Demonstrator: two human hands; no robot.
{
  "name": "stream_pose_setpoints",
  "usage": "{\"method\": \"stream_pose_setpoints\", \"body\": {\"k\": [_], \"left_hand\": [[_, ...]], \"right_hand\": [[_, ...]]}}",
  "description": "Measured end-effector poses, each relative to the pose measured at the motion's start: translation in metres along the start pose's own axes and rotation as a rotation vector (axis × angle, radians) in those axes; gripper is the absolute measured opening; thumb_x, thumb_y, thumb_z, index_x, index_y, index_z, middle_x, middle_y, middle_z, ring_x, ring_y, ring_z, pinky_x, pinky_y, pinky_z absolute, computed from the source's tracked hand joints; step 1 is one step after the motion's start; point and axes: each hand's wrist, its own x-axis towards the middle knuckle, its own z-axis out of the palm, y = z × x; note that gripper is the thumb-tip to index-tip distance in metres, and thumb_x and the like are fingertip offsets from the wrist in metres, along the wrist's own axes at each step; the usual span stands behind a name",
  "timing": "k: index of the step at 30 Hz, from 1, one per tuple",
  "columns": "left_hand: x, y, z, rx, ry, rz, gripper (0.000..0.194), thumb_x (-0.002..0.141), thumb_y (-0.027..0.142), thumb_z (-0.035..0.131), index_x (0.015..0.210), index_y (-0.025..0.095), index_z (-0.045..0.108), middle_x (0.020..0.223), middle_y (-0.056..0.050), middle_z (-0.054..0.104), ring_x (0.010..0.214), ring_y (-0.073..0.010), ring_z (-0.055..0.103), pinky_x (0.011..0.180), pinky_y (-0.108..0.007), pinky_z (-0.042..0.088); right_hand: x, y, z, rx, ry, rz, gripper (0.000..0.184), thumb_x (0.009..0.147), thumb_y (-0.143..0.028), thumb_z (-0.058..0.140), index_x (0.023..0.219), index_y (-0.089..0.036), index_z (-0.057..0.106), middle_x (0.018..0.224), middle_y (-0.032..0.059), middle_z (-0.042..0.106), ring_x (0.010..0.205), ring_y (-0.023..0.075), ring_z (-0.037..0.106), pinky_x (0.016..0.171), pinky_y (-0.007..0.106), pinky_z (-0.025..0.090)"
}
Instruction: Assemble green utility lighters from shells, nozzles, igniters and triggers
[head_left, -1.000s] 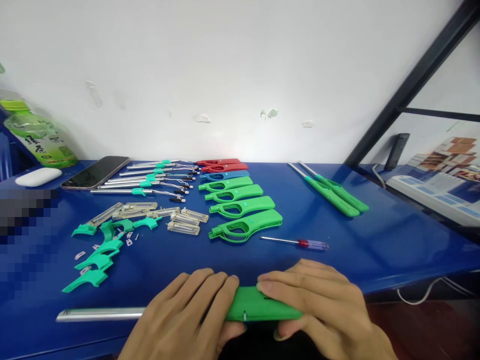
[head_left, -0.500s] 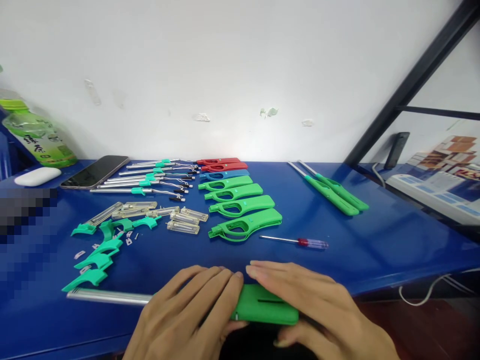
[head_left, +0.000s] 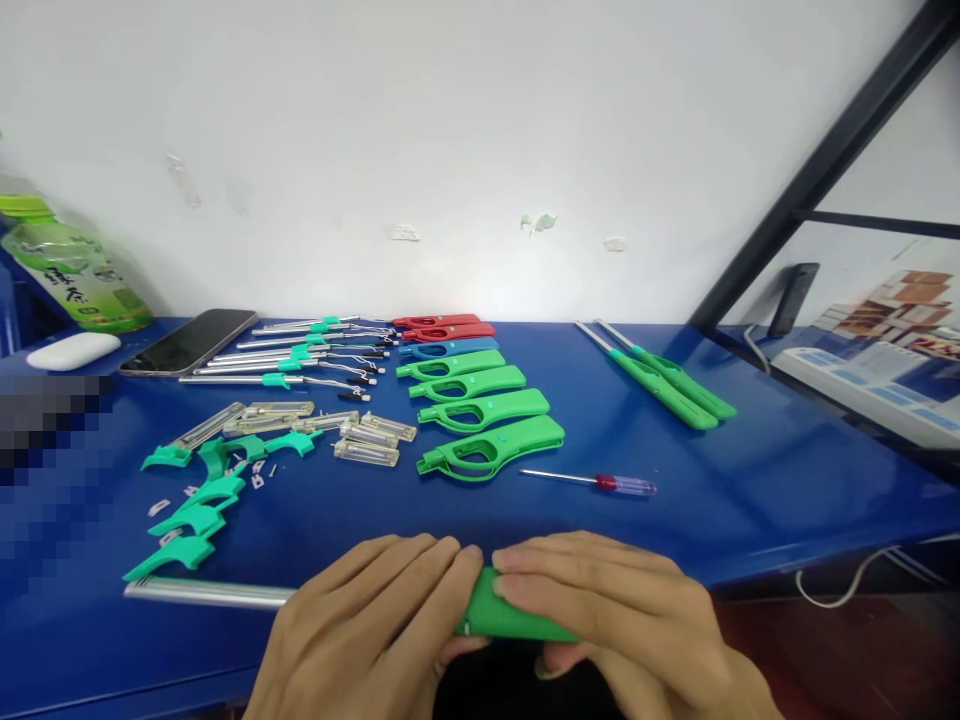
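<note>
A green long-nosed lighter lies level near the table's front edge, its metal tube pointing left. My left hand is closed around the handle's front part, hiding the trigger area. My right hand grips the rear end, fingers over the top and thumb below. Left of my hands lie several green triggers and small pale clips. Beyond my hands rests a screwdriver with a clear purple and red handle, near a green lighter shell.
Clear fuel tanks, metal tubes with wires and red shells lie farther back. Two green lighters are at the right. A phone, a white case and a bottle stand or lie at the left.
My right hand has moved slightly left and closed down over the lighter's rear end, covering its slot. The lighter has shifted slightly left.
</note>
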Motion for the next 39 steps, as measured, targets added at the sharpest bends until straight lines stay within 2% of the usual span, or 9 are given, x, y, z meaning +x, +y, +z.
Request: {"method": "stream_pose_setpoints", "body": {"k": [4,8,15,21,27,31,35,39], "left_hand": [[0.003,0.000,-0.003,0.011,-0.037,0.005,0.023,0.107,0.017,0.054,0.117,0.021,0.073,0.104,0.001,0.084,0.092,-0.0142,0.081,0.093,-0.025,0.063],[0.004,0.001,-0.003,0.048,-0.006,0.001,0.026,0.113,0.023,0.046,0.115,0.020,0.072,0.104,0.003,0.084,0.093,-0.0129,0.081,0.095,-0.026,0.058],[0.007,0.001,-0.006,0.040,-0.057,0.017,0.025,0.114,0.022,0.044,0.119,0.019,0.068,0.104,0.004,0.084,0.093,-0.0128,0.080,0.092,-0.030,0.055],[0.001,0.001,-0.005,0.051,-0.092,0.007,0.027,0.114,0.027,0.042,0.124,0.019,0.066,0.106,0.002,0.083,0.093,-0.0147,0.079,0.090,-0.032,0.055],[-0.001,0.003,-0.007,0.083,-0.161,0.011,0.031,0.113,0.030,0.043,0.133,0.018,0.064,0.110,-0.002,0.081,0.095,-0.0190,0.077,0.090,-0.036,0.056],[0.003,0.002,-0.007,0.069,-0.162,0.031,0.032,0.114,0.036,0.041,0.126,0.017,0.065,0.106,-0.002,0.080,0.090,-0.0195,0.077,0.084,-0.036,0.056],[0.010,0.001,-0.004,0.019,-0.157,0.029,0.026,0.114,0.029,0.041,0.118,0.017,0.065,0.099,0.000,0.080,0.085,-0.0173,0.076,0.080,-0.033,0.056],[0.013,0.002,-0.002,0.039,-0.105,0.039,0.030,0.115,0.028,0.038,0.115,0.018,0.066,0.099,0.002,0.081,0.087,-0.0160,0.077,0.083,-0.032,0.055]], "right_hand": [[-0.006,-0.003,-0.002,-0.021,-0.030,0.126,0.037,0.105,-0.017,0.062,0.142,-0.019,0.061,0.138,0.0062,0.074,0.130,0.0155,0.069,0.112,0.027,0.056],[-0.006,-0.002,-0.007,-0.077,-0.071,0.129,0.041,0.104,-0.036,0.067,0.143,-0.022,0.060,0.148,0.0061,0.069,0.134,0.0133,0.066,0.117,0.022,0.049],[0.000,0.000,-0.005,0.010,-0.070,0.096,0.038,0.106,-0.024,0.064,0.143,-0.017,0.057,0.136,0.0070,0.075,0.128,0.0117,0.069,0.111,0.020,0.054],[0.001,-0.002,-0.005,0.019,-0.050,0.108,0.036,0.106,-0.029,0.065,0.139,-0.017,0.061,0.133,0.0076,0.076,0.124,0.0116,0.072,0.109,0.019,0.055],[-0.005,0.001,-0.002,0.025,-0.057,0.050,0.042,0.102,-0.020,0.070,0.142,-0.013,0.059,0.133,0.0101,0.076,0.130,0.0162,0.070,0.112,0.026,0.056],[-0.003,0.002,0.000,0.043,-0.023,0.018,0.042,0.098,-0.017,0.073,0.138,-0.011,0.062,0.131,0.0110,0.078,0.127,0.0180,0.072,0.110,0.027,0.058],[0.003,0.002,0.001,0.057,0.025,0.003,0.037,0.096,-0.013,0.075,0.133,-0.010,0.067,0.126,0.0109,0.080,0.121,0.0179,0.075,0.107,0.026,0.060],[0.006,0.001,0.002,0.036,0.060,-0.018,0.031,0.097,-0.012,0.074,0.128,-0.011,0.071,0.123,0.0105,0.081,0.117,0.0190,0.077,0.104,0.026,0.062]]}}
